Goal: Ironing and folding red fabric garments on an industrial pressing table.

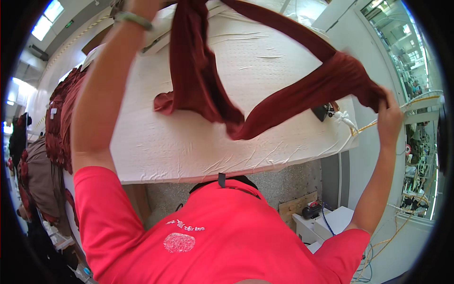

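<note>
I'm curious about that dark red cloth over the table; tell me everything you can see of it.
The dark red cloth looks soft, limp and matte, perhaps a garment, with long, narrow sections. It is creased and unevenly spread, partly motion-blurred. The right hand pinches one end; from there a section slopes down leftward to a low bend over the white-covered table. Other parts run out of the top edge, near the left hand, whose hold is cut off from view.

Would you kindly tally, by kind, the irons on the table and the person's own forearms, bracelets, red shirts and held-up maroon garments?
Iron: 1
Bare forearms: 2
Bracelet: 1
Red shirt: 1
Maroon garment: 1
Total: 6
</note>
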`<state>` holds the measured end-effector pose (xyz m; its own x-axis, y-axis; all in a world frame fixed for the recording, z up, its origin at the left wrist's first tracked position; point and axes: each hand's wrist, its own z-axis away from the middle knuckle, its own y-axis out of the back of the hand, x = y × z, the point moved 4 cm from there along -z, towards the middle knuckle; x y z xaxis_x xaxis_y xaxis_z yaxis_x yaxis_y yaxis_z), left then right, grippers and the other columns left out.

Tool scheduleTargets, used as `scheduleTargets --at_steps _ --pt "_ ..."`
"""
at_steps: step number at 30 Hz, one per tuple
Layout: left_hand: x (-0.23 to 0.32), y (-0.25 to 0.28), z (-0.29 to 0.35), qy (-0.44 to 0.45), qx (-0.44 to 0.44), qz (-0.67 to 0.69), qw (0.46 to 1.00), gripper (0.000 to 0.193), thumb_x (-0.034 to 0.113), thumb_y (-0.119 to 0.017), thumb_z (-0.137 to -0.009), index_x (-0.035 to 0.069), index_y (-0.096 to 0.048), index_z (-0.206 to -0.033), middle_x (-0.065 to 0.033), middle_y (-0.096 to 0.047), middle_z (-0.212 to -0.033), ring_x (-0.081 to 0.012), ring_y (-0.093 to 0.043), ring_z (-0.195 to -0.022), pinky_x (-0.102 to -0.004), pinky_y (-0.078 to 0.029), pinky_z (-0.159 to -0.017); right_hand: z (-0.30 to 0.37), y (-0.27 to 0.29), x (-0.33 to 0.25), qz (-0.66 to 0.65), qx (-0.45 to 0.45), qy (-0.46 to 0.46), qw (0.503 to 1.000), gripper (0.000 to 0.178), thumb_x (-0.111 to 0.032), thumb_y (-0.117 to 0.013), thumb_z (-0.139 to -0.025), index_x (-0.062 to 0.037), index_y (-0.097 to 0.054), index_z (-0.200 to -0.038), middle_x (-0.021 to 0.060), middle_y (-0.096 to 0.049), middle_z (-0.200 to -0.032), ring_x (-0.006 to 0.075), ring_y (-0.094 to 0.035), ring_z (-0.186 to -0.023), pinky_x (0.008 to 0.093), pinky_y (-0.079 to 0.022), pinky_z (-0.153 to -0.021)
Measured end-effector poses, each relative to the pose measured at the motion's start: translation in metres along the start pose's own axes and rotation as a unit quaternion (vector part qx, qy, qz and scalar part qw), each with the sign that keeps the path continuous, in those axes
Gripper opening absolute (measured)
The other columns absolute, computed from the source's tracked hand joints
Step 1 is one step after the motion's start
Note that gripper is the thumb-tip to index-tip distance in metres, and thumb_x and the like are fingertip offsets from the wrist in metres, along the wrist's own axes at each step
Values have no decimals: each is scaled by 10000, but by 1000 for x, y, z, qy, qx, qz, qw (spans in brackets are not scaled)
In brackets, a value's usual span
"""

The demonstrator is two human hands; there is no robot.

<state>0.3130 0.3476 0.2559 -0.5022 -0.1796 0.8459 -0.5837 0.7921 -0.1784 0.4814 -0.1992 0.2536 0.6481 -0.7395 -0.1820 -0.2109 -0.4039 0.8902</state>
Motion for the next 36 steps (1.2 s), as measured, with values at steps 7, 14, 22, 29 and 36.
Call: scheduleTargets --at_steps 7,14,22,29,36 --pt "89 19 74 -130 -55 -313 939 334 369 -572 -1035 50 -656 -981 -77 -629 -803 -161 -649 -744 -350 -571 -649 -29 -2 -34 -168 131 -47 976 283 -121 -527 -1053 -82 -671 -1294 22 -709 -1012 84 -637 -854 244 -525 -739" --pt "-99 -35 184 62 -165 -257 950 444 287 -741 -912 2 -623 -1231 -116 -714 -1004 -172 -698 -780 -308 -564 -712 -60 -79 -311 -578 -187 142 782 349 8 -557 -957 29 -507 -1302 101 -639 -1052 136 -609 -883 266 -482 -746" --pt "19 436 203 -42 377 -180 907 214 44 -592 -871 -76 -643 -1042 -156 -675 -1068 -308 -652 -893 -464 -552 -761 174 -287 -173 -142 -408 150 889 823 -249 -821 -784 -108 -445 -1503 208 -596 -1319 375 -571 -1212 470 -486 -998" --pt "21 514 333 178 650 -202 711 440 25 -568 -836 -140 -581 -1244 -179 -635 -1222 -312 -637 -1082 -404 -557 -912 148 -244 -24 -269 -139 -100 948 292 6 -529 -839 -26 -663 -1096 80 -666 -1017 193 -643 -942 337 -515 -884" --pt "-22 420 339 67 253 -760 595 538 92 -676 -787 -108 -560 -1273 -236 -662 -1145 -328 -648 -1025 -434 -531 -925 138 -220 84 -462 -33 -466 754 317 -18 -509 -914 -25 -611 -1214 109 -652 -1134 222 -660 -987 359 -584 -857"
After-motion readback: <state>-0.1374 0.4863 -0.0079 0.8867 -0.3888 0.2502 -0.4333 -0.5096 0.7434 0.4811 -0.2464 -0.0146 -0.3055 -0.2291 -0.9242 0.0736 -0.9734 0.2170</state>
